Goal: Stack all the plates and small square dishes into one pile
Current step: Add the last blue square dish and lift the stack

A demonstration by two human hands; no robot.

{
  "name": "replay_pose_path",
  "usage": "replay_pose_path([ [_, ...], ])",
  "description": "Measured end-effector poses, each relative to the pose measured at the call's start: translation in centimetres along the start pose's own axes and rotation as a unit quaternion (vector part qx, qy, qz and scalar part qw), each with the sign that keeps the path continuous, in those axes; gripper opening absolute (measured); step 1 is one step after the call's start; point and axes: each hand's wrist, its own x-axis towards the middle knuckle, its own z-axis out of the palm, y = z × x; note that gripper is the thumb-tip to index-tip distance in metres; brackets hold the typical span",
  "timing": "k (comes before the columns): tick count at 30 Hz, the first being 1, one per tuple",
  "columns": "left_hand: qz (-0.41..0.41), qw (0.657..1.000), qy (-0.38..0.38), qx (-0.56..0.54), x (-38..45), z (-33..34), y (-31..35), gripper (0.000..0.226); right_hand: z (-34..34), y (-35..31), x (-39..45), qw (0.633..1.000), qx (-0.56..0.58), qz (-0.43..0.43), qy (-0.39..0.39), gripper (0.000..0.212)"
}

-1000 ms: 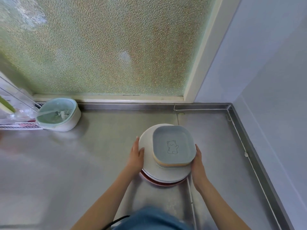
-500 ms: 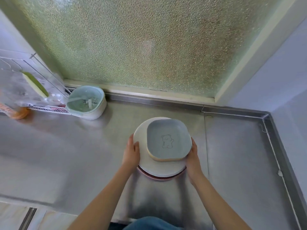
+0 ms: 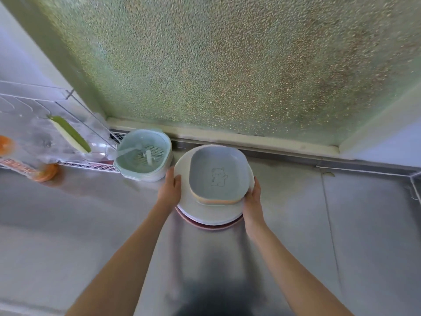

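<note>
Now both hands clasp the pile of plates (image 3: 189, 206): left hand (image 3: 169, 190) and right hand (image 3: 252, 201) curl round opposite rims, square dish (image 3: 218, 176) on top, above the table (image 3: 341, 224).

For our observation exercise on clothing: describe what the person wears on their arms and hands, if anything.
Both forearms are bare, with no sleeves in view. The left hand and right hand wear no gloves. No rings, watch or bracelets are visible; the fingers appear unadorned.
</note>
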Motion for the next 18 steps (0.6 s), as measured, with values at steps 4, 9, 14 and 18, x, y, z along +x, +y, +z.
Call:
replay_pose_path([
  [4,0.024,1.000,-0.002,-0.017,1.6,-1.4,0.2,0.046,1.9,0.0,0.6,1.000,-0.006,-0.018,0.022,0.043],
  [9,0.033,0.999,0.019,-0.029,1.8,-1.9,-0.6,0.038,3.1,0.3,0.5,0.999,-0.008,-0.018,0.040,0.044],
  [14,0.030,0.998,0.034,-0.045,1.2,-1.9,-1.0,0.032,3.4,-0.2,0.6,0.999,0.005,0.003,0.044,0.042],
  [18,0.017,0.996,0.036,-0.074,0.6,-2.4,-0.5,0.024,3.4,-0.5,0.6,0.998,0.016,0.028,0.054,0.045],
])
